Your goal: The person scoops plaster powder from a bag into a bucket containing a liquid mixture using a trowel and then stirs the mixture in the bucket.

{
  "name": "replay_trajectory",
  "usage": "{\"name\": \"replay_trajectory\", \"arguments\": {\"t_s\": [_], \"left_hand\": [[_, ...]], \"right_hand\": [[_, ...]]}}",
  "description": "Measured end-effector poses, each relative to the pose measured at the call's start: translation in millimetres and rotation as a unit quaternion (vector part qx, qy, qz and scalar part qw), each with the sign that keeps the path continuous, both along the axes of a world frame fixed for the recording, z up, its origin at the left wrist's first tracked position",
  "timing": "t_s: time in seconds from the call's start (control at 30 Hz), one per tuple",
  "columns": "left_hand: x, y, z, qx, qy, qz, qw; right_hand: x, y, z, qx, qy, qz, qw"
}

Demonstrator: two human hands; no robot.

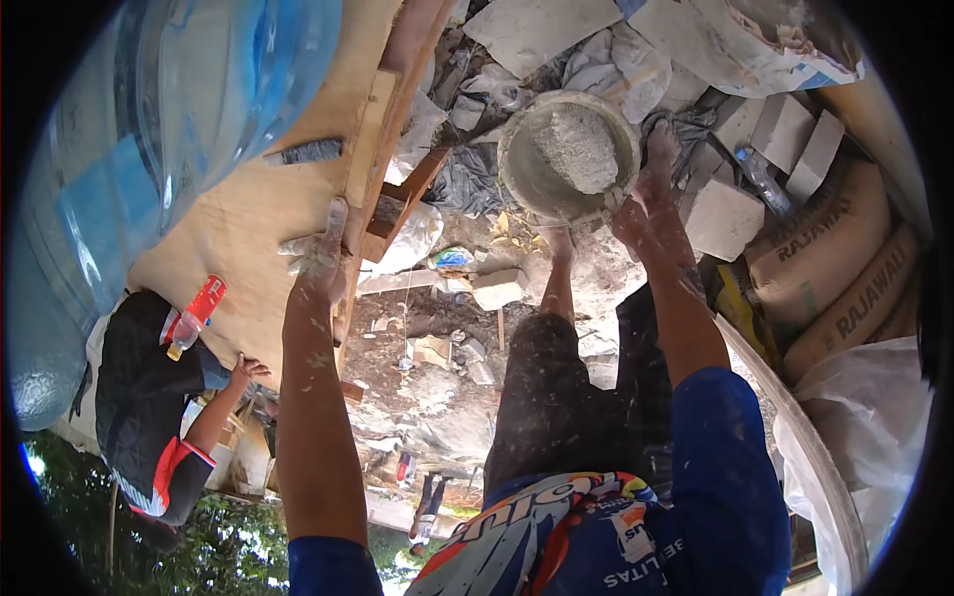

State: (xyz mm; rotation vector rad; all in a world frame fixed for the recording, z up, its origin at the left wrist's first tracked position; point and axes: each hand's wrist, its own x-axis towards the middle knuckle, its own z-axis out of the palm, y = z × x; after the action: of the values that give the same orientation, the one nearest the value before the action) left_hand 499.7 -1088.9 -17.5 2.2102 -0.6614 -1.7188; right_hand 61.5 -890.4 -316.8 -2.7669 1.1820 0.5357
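My left hand, dusted with pale cement, rests near the edge of a plywood sheet. Its fingers are apart and hold nothing. My right hand is shut on the near right rim of a round mortar bucket. A mound of grey, crumbly cement mix lies inside it, against the right side. The bucket's rim is crusted with mortar. My bare feet stand on the ground beside the bucket, one partly hidden under it.
A large blue water bottle, a grey-black block-like tool and a red-labelled bottle are on the plywood side. Light blocks and cement sacks lie at right. Rubble covers the ground. Another person is at left.
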Motion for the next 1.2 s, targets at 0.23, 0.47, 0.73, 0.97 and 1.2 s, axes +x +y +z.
{"name": "replay_trajectory", "arguments": {"t_s": [0.23,0.47,0.73,0.97,1.2], "left_hand": [[-1,-1,-18,0.035,-0.045,-0.031,0.998],[-6,-6,-21,0.031,-0.054,-0.082,0.995],[-47,-15,-35,-0.019,0.053,-0.021,0.998],[21,5,11,0.030,-0.039,0.025,0.998],[-35,-6,-44,0.035,0.041,-0.018,0.998]], "right_hand": [[-25,-13,-24,0.220,-0.022,-0.138,0.965],[-31,-33,-6,0.294,0.094,-0.025,0.951],[-102,-15,-29,0.110,0.074,0.016,0.991],[54,-41,45,0.238,0.029,-0.047,0.970],[-100,34,-75,0.122,0.234,0.012,0.964]]}}
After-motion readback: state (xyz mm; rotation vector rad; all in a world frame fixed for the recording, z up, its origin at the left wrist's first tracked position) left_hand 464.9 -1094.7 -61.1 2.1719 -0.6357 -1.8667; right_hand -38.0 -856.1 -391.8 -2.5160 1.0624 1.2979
